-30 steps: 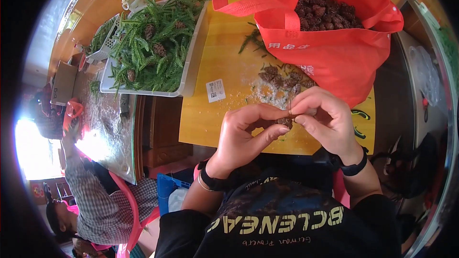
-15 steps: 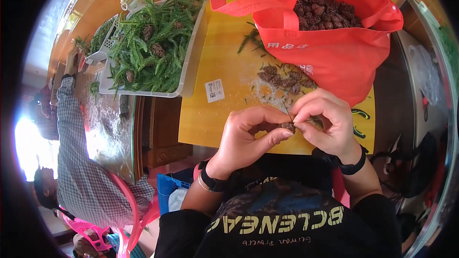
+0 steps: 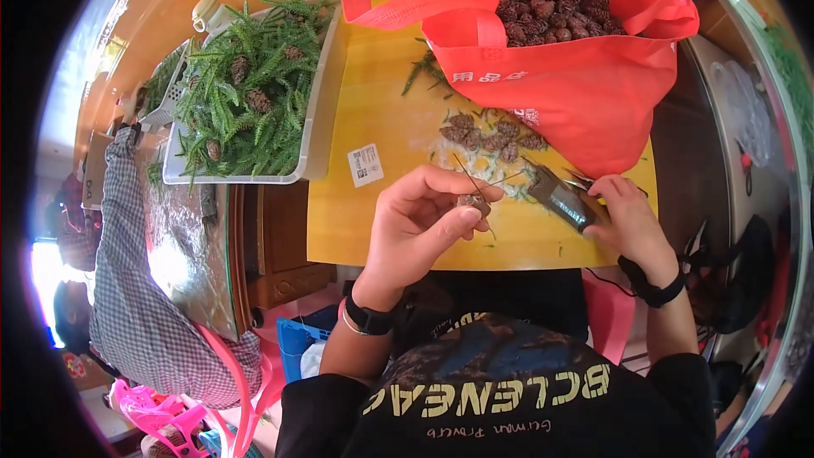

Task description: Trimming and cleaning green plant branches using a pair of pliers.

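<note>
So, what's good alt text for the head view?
A left hand pinches a pinecone with thin wires, while the right hand is at a tool on a yellow table. Beyond are a red bag of pinecones and a tray of green sprigs.

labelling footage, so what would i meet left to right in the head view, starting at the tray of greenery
White tray of green sprigs → white label → left hand holding a pine cone → dark elongated object → right hand.

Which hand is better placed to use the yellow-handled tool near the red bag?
Probably the right hand: its fingers are at the tool, while the left hand pinches a wired brown cone.
</note>
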`<state>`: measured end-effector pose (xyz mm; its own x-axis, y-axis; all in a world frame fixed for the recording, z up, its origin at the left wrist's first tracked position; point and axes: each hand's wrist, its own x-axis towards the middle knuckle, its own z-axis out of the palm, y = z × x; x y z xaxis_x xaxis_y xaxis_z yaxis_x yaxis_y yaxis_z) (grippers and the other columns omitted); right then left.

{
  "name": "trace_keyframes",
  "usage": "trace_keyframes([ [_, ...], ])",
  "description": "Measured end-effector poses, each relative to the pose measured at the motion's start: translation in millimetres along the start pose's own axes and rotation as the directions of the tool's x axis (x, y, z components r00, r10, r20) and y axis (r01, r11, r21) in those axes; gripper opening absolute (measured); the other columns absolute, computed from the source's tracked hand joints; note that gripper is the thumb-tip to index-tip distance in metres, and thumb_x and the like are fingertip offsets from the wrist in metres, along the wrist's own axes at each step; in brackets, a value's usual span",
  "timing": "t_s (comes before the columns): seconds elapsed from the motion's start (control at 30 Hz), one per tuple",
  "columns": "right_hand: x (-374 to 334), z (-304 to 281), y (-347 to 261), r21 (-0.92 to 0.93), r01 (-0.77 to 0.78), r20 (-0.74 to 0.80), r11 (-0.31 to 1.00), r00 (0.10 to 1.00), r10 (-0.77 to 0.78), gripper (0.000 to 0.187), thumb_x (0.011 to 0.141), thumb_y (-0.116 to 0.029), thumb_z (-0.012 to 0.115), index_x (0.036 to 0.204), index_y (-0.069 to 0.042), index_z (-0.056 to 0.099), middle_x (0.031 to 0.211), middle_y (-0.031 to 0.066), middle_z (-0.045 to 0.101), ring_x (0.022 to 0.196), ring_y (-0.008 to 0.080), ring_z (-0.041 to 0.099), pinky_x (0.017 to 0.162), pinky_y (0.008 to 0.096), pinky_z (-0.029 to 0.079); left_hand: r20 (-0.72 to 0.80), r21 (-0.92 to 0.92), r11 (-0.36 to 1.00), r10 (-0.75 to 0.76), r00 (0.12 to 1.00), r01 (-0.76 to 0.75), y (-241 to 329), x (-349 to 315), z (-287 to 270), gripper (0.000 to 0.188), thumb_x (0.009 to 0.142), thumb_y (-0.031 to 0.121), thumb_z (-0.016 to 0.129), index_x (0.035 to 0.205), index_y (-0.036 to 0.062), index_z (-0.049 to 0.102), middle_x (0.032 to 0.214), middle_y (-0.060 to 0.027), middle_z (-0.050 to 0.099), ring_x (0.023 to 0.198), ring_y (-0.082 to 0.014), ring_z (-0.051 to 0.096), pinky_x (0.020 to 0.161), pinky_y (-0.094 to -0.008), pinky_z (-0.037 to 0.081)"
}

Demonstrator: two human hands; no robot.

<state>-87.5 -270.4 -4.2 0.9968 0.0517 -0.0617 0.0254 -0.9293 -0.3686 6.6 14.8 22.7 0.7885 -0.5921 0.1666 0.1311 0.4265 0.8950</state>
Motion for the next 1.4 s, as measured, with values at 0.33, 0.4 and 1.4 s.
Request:
trace_keyframes([
  [0.33, -4, 1, 25, -0.013, -0.188, 0.032, 0.982, 0.982, 0.189, 0.041, 0.059, 0.003, 0.063, 0.096, -0.004, 0.046, 0.096, 0.0142, 0.051, 0.096, 0.0340, 0.050, 0.082, 0.0369, 0.042, -0.066, -0.078, 0.996, 0.033, 0.997, -0.038, 0, -3, -2, 0.015, 0.085, -0.001, 0.057, 0.098, 0.0028, 0.052, 0.101, -0.0163, 0.063, 0.076, -0.0104, 0.059, 0.068, -0.0232, 0.050],
  [0.4, -6, 4, 36, -0.058, -0.176, 0.014, 0.983, 0.984, 0.177, 0.042, 0.059, 0.003, 0.063, 0.096, -0.004, 0.045, 0.094, 0.0147, 0.050, 0.094, 0.0342, 0.050, 0.081, 0.0364, 0.042, -0.042, -0.087, 0.996, 0.032, 0.999, -0.036, 0, -4, -3, 0.016, 0.085, 0.000, 0.058, 0.099, 0.0034, 0.052, 0.101, -0.0157, 0.063, 0.076, -0.0104, 0.059, 0.067, -0.0228, 0.049],
  [1.4, 7, -40, -66, 0.535, 0.209, -0.087, 0.818, 0.977, -0.193, 0.015, 0.065, -0.006, 0.063, 0.067, 0.000, 0.049, 0.078, 0.0124, 0.068, 0.098, 0.0288, 0.060, 0.079, 0.0348, 0.047, -0.021, -0.135, 0.989, 0.056, 0.998, -0.058, 3, -4, 0, 0.015, 0.084, 0.001, 0.062, 0.097, 0.0004, 0.054, 0.100, -0.0187, 0.063, 0.083, -0.0114, 0.061, 0.074, -0.0251, 0.050],
])
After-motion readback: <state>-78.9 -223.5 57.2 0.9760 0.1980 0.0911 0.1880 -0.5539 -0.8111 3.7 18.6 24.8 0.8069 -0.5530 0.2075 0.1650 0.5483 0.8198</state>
